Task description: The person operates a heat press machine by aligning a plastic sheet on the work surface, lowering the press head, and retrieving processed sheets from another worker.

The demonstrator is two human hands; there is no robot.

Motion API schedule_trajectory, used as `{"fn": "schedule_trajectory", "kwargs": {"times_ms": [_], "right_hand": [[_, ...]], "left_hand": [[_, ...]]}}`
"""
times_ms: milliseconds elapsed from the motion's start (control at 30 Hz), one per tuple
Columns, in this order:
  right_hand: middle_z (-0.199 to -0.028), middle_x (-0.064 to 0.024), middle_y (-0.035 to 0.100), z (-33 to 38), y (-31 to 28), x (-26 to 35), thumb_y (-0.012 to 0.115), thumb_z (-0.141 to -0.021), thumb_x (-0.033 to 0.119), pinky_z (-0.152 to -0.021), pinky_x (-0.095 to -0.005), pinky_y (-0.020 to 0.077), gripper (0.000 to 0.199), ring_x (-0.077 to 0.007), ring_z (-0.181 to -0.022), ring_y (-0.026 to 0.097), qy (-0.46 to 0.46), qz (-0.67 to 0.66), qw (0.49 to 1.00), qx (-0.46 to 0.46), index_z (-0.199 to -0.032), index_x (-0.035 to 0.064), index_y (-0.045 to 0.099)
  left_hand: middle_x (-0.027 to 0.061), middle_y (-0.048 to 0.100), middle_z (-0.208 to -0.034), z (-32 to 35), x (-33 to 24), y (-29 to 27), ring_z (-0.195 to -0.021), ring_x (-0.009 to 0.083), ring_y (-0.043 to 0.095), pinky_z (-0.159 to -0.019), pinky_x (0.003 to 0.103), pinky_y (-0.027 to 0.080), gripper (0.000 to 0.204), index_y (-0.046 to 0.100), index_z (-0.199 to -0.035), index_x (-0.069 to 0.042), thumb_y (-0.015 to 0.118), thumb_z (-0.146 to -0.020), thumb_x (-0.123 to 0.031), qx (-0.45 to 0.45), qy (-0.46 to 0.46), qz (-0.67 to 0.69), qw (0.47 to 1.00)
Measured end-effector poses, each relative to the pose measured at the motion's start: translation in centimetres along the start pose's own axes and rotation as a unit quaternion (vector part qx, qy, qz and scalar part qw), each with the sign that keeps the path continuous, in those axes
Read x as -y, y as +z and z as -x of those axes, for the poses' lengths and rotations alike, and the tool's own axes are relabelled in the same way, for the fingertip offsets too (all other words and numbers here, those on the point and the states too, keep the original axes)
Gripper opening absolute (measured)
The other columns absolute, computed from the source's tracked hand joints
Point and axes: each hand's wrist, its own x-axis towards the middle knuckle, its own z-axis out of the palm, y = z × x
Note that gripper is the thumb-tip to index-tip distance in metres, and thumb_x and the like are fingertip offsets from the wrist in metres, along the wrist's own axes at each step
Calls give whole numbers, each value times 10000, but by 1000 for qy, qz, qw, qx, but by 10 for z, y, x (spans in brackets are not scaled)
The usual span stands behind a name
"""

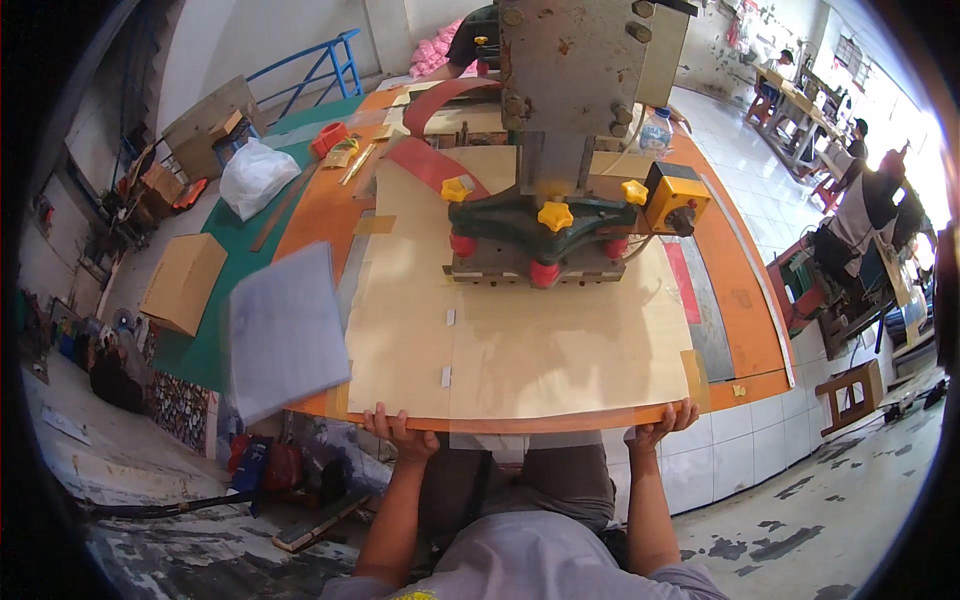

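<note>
Both hands are gripping the near edge of the desk (500, 420): the left hand (400, 432) and the right hand (662, 425) are curling their fingers up over the rim, palms hidden beneath. A blurred pale grey sheet (288, 330) is overhanging the desk's left side, a tan cardboard box (183, 282) and a white plastic bag (254, 177) are lying beyond it, and the press machine (555, 215) is cut off at the top.
</note>
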Motion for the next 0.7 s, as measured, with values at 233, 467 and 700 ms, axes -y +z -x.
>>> {"fn": "schedule_trajectory", "kwargs": {"times_ms": [233, 467, 700], "right_hand": [[-1598, -182, 320, 0, 1, -1, 149, -1142, 518, -1265, -651, 160, 564, -415, -1546, 221, -5, 4, 1000, 4, -1442, 133, 434], [-1596, -167, 326, 0, 2, -2, 151, -1139, 534, -1262, -653, 166, 571, -412, -1544, 226, -3, 4, 1000, -11, -1430, 140, 444], [-1608, -175, 307, 3, 0, -4, 177, -1142, 516, -1263, -654, 155, 539, -418, -1545, 211, 4, 5, 1000, 2, -1465, 156, 416]], "left_hand": [[255, 351, -1551, 1, 1, 0, -1487, 439, 272, -1200, 679, 192, 623, 417, -1405, -100, 360, -1046, -606, 3, 1, 1, 1000], [251, 361, -1549, 4, 1, 0, -1491, 449, 263, -1203, 682, 183, 628, 432, -1393, -106, 360, -1040, -620, -4, -11, 7, 1000], [230, 344, -1563, 1, -1, 0, -1504, 442, 240, -1204, 690, 174, 613, 417, -1409, -126, 366, -1039, -613, 3, -11, 7, 1000]]}}
